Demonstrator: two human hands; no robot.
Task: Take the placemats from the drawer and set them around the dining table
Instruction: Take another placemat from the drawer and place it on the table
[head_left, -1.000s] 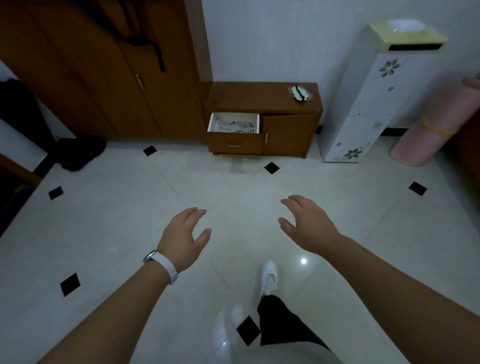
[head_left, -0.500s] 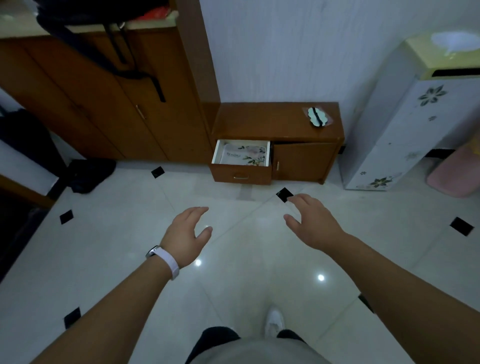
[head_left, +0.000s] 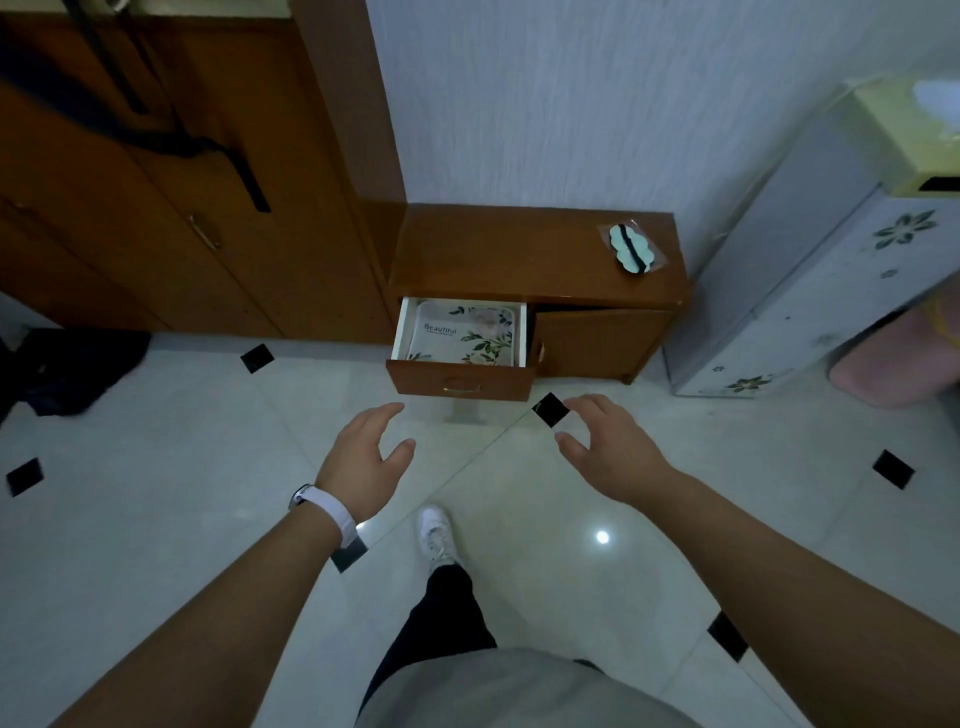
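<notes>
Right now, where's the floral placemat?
In the head view, centre frame, the floral placemat lies flat inside the open drawer, on the left half of the low wooden cabinet, beside its door.

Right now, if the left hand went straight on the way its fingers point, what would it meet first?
Likely the wooden front of the drawer, near its handle; only floor shows between it and the left hand. Depth is unclear: it could pass above onto the placemat inside.
</notes>
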